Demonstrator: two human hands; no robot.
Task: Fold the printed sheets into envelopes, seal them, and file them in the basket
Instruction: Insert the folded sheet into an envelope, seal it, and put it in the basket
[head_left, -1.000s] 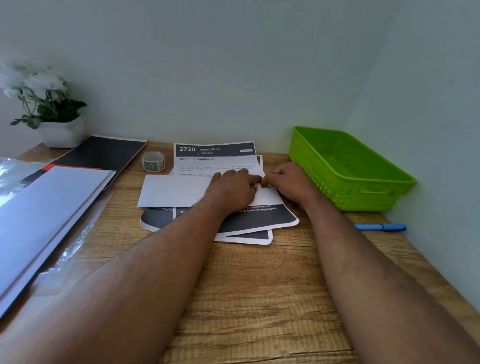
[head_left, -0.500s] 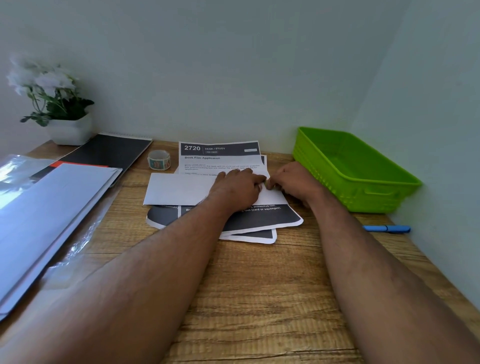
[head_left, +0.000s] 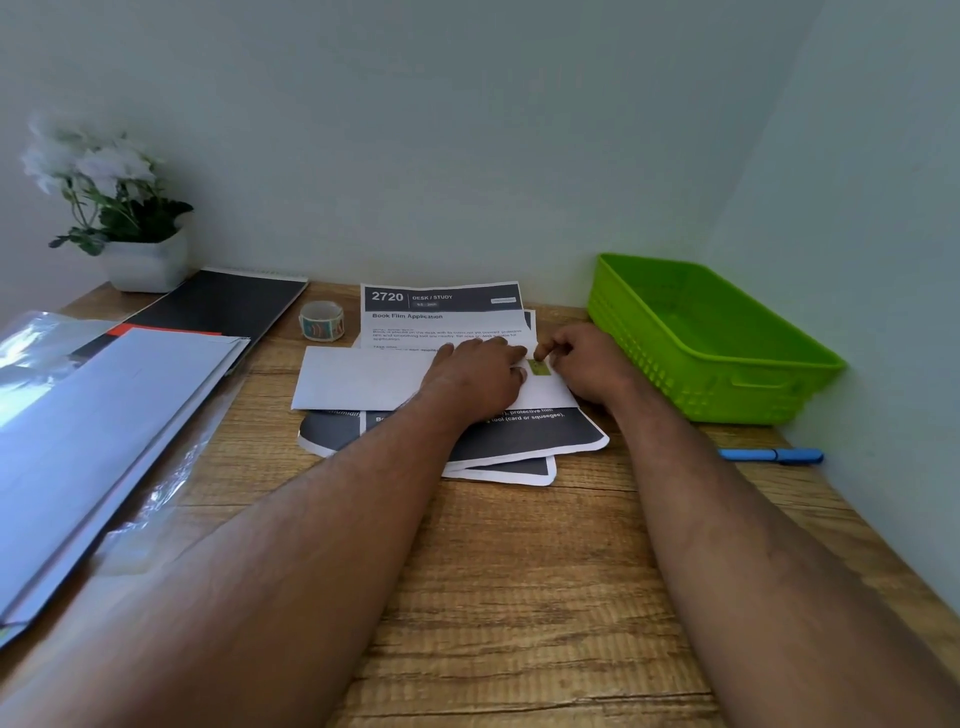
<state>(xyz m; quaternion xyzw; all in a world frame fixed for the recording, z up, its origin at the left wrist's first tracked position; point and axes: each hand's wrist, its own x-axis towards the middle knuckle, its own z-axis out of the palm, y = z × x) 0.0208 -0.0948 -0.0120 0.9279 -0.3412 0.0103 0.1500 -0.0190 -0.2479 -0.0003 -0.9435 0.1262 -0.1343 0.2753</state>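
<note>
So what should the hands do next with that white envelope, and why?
Probably press the small green sticker flat: it sits on the envelope between the left hand and right hand, and the green basket looks empty.

One green basket (head_left: 711, 338), one white envelope (head_left: 363, 376), one small greenish sticker (head_left: 539, 368), one tape roll (head_left: 321, 321), one blue pen (head_left: 771, 455), one potted plant (head_left: 124, 228), one black notebook (head_left: 228, 301). Printed sheets (head_left: 441, 312) number at least three (the overlapping pile hides an exact count). Two hands: left hand (head_left: 475, 374), right hand (head_left: 587, 364).
</note>
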